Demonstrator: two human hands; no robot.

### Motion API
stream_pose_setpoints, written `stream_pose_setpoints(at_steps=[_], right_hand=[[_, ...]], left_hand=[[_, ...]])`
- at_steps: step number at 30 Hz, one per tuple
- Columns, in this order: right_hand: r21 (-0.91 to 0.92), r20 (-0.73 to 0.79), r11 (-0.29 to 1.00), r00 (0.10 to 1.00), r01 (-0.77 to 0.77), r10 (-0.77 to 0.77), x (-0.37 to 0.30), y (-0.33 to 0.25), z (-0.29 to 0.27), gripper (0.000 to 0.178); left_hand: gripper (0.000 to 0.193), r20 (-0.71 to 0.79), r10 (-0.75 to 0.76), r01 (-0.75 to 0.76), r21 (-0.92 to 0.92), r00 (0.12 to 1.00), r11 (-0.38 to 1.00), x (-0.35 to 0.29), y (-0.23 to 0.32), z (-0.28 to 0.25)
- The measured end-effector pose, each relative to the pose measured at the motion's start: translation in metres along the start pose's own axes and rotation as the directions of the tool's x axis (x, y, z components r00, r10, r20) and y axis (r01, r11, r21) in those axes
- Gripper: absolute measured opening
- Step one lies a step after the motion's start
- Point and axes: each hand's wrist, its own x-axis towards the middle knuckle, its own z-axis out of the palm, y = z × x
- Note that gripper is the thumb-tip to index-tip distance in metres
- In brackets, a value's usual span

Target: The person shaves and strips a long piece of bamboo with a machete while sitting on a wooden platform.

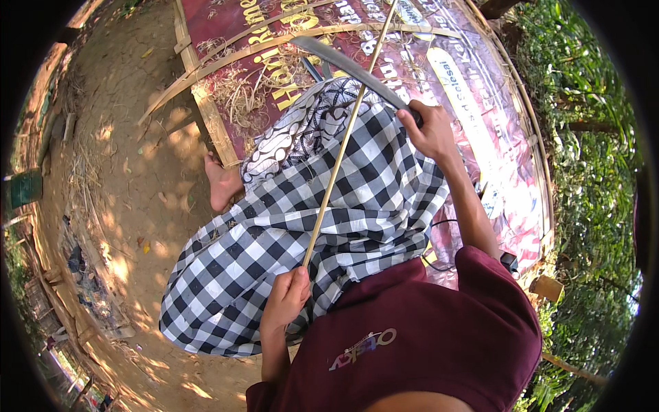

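My left hand (pixel 285 299), low in the middle, is closed around the near end of a long thin bamboo strip (pixel 336 168). The strip slants up and away across my lap, past the far edge of the view. In my right hand (pixel 432 130) is the handle of a machete (pixel 350 66), its long grey, slightly curved blade pointing to the far left. The blade crosses the strip beyond my knee; whether they touch, I cannot tell. Under the strip, a black-and-white checked cloth (pixel 274 233) covers my legs, with a brown-and-white patterned cloth (pixel 295 141) beyond it.
I sit on a platform covered with a printed red sheet (pixel 473 103), edged by a wooden board (pixel 214 127). Curled shavings (pixel 240 96) and bent bamboo slats (pixel 268 44) lie on it. My bare foot (pixel 221 184) hangs over dirt ground (pixel 123 151). Green plants (pixel 590 165) grow at right.
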Motion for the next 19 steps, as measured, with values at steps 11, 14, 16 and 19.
stream_pose_setpoints(at_steps=[11,14,16,19], right_hand=[[-0.216,0.211,0.884,0.904,0.414,-0.372,-0.046,-0.054,0.012,0.067],[-0.305,0.126,0.932,0.979,0.194,-0.163,-0.014,-0.011,-0.002,0.065],[-0.228,0.033,0.973,0.999,-0.015,0.023,0.013,0.024,-0.01,0.061],[-0.325,0.096,0.943,0.99,-0.071,0.107,0.029,0.023,-0.031,0.06]], left_hand=[[0.046,-0.11,0.296,-0.196,0.53,0.949,0.825,0.034,0.001,0.008],[0.043,-0.152,0.277,-0.141,0.579,0.949,0.803,0.014,-0.007,0.006],[0.041,-0.16,0.298,-0.144,0.608,0.941,0.781,0.003,-0.014,0.001],[0.04,-0.148,0.346,-0.174,0.647,0.927,0.742,-0.008,-0.001,0.007]])
